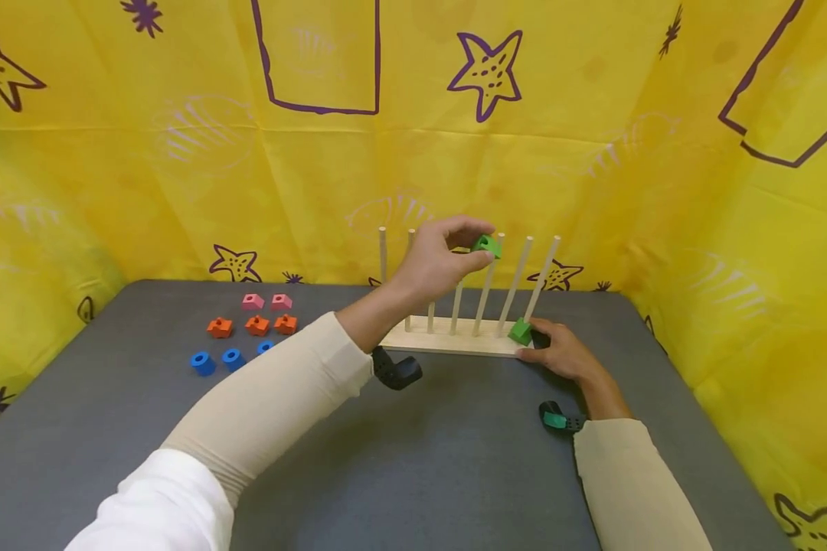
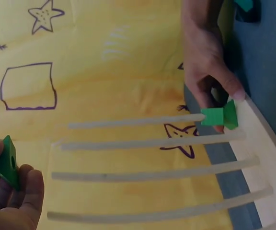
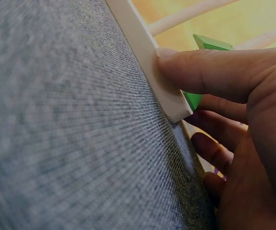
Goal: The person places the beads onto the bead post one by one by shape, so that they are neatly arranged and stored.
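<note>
My left hand (image 1: 436, 260) pinches a green block (image 1: 489, 246) with a hole through it, up near the tops of the upright pegs of a wooden peg rack (image 1: 441, 343). In the left wrist view this block (image 2: 6, 165) is held between thumb and fingers, apart from the peg tips. Another green block (image 2: 218, 116) sits low on the rightmost peg, down by the base. At that end my right hand (image 1: 563, 352) grips the base, its thumb (image 3: 195, 69) pressed on the front face and its other fingers behind.
To the left on the grey table (image 1: 413, 467) lie blue cylinders (image 1: 203, 363), orange blocks (image 1: 257, 327) and pink blocks (image 1: 253, 301), in rows. The left sleeve (image 1: 282, 413) overlaps part of the blue row. A yellow patterned cloth (image 1: 317, 176) hangs behind and along the sides.
</note>
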`<state>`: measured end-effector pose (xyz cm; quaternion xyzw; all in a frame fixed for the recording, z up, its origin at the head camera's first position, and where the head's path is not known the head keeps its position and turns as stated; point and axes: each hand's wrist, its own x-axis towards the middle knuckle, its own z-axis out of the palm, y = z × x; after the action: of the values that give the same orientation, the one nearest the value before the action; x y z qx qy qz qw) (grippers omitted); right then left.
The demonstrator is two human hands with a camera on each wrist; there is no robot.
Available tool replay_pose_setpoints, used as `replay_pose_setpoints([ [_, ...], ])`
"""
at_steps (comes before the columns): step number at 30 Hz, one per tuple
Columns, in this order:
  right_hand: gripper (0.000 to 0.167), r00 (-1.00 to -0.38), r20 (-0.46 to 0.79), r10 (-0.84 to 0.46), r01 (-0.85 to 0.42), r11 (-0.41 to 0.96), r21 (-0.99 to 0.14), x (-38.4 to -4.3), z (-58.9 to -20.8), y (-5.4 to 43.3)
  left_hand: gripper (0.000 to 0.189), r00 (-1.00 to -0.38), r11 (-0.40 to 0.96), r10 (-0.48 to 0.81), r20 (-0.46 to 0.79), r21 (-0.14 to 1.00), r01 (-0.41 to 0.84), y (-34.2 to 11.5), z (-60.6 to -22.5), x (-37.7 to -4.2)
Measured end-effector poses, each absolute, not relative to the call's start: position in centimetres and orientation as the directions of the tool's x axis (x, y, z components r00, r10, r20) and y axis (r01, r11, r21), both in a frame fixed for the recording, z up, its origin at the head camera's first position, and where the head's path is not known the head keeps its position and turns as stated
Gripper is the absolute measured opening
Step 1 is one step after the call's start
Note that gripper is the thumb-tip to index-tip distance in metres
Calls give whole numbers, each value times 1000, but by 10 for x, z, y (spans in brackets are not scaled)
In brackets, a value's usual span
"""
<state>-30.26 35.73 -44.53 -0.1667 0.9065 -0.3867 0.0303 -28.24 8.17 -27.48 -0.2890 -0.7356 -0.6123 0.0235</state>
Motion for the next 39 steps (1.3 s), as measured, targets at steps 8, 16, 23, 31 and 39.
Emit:
replay_pose_setpoints([
  [8, 67, -938, 87, -336, -294, 635, -714, -303, -446, 358, 31, -871, 47, 344, 351, 920, 389, 117, -265, -300],
  [16, 67, -940, 81, -330, -287, 644, -710, -303, -449, 355, 33, -871, 40, 338, 357, 919, 393, 138, -260, -309],
  [23, 65, -939, 88, -333, -289, 621, -728, -303, -451, 353, 33, -868, 61, 355, 347, 918, 391, 159, -267, -312],
  [31, 61, -923, 146, -357, -342, 582, -738, -308, -452, 355, 32, -889, 140, 346, 300, 921, 365, 180, -270, -320],
  [39, 61, -929, 128, -348, -329, 613, -718, -307, -446, 359, 35, -893, 200, 355, 278, 910, 362, 193, -272, -325],
])
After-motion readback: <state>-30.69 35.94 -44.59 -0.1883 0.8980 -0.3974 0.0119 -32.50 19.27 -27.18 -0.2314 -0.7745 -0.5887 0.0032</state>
